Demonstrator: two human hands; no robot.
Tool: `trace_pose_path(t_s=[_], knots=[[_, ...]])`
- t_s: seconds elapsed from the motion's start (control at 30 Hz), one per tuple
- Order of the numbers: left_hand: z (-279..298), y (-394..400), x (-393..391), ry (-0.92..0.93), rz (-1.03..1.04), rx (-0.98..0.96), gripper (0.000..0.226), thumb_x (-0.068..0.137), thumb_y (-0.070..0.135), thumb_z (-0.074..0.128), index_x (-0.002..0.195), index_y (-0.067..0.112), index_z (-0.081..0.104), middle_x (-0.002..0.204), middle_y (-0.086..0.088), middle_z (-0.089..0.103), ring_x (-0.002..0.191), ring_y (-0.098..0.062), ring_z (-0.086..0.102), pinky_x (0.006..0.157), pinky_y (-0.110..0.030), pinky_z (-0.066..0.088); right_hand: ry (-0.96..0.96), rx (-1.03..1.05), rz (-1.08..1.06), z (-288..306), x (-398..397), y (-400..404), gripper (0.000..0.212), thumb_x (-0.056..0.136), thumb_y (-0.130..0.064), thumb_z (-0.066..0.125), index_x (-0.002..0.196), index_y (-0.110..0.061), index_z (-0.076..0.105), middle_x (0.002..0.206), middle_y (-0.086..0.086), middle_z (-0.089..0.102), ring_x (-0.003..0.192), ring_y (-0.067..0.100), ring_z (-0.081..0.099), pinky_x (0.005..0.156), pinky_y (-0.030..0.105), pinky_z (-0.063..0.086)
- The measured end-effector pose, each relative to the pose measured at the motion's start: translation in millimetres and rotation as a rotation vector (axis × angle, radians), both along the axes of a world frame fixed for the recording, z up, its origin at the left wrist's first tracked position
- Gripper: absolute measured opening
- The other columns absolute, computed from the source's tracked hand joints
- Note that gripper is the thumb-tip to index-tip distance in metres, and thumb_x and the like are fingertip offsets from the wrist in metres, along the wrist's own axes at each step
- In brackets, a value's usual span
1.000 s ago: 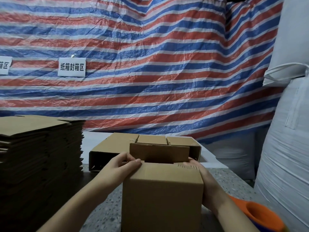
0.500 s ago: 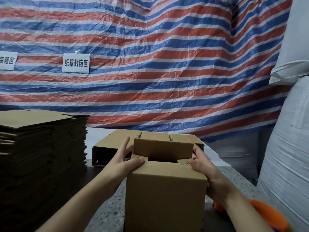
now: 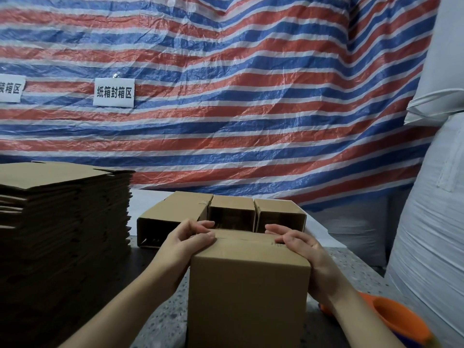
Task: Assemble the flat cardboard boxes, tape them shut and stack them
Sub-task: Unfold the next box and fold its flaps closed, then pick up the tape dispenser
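A brown cardboard box (image 3: 248,292) stands upright on the speckled table (image 3: 163,320) right in front of me. Its top flaps lie folded down and meet along a seam. My left hand (image 3: 187,241) presses on the top's left side, fingers lying over the flaps. My right hand (image 3: 298,243) presses on the top's right side and wraps the right edge. Behind it, three assembled boxes (image 3: 226,212) lie on their sides with open ends facing me. A tall stack of flat cardboard blanks (image 3: 62,222) stands at the left.
An orange tape dispenser (image 3: 391,320) lies at the lower right, partly behind my right forearm. Big white sacks (image 3: 431,234) rise along the right. A red, white and blue striped tarp (image 3: 226,96) with white labels hangs behind the table.
The far flap that stood upright has been folded down. Both hands have moved from the box's upper sides onto its top, pressing the flaps flat.
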State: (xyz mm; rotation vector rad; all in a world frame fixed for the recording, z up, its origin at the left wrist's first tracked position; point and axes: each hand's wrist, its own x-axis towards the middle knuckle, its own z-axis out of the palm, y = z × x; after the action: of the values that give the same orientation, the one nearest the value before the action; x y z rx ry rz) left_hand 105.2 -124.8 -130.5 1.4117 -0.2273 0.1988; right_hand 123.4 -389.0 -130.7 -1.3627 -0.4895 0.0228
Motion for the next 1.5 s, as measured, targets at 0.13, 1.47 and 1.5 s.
trace_pose_path(t_s=[0.13,1.47,1.5], knots=[[3,3,0,0.003,0.029,0.106,0.015,0.062,0.032,0.079,0.069,0.023,0.070,0.118,0.011,0.069,0.107,-0.015,0.066,0.093,-0.038,0.051,-0.002,-0.012,-0.021,-1,-1,2,0.024,0.078,-0.029,0.069,0.079,-0.004,0.069,0.126,0.005,0.069,0.110,0.027,0.067,0.084,0.033,0.055],[31,-60,-35,-0.414,0.164,1.608,0.071,0.093,0.073,0.020,0.153,0.035,0.025,0.160,0.008,0.028,0.148,-0.014,0.025,0.119,-0.047,0.022,0.089,-1.859,-0.679,-9,-20,-87,0.079,0.081,-0.086,0.039,0.136,-0.032,0.057,0.133,-0.005,0.063,0.112,0.017,0.059,0.084,0.030,0.049],[32,-61,-36,-0.416,0.164,1.607,0.071,0.093,0.073,0.020,0.153,0.035,0.025,0.160,0.008,0.028,0.148,-0.014,0.025,0.119,-0.047,0.023,0.103,-1.888,-0.689,-14,-23,-92,0.079,0.079,-0.087,0.042,0.130,-0.029,0.061,0.125,-0.005,0.065,0.103,0.016,0.060,0.080,0.029,0.049]])
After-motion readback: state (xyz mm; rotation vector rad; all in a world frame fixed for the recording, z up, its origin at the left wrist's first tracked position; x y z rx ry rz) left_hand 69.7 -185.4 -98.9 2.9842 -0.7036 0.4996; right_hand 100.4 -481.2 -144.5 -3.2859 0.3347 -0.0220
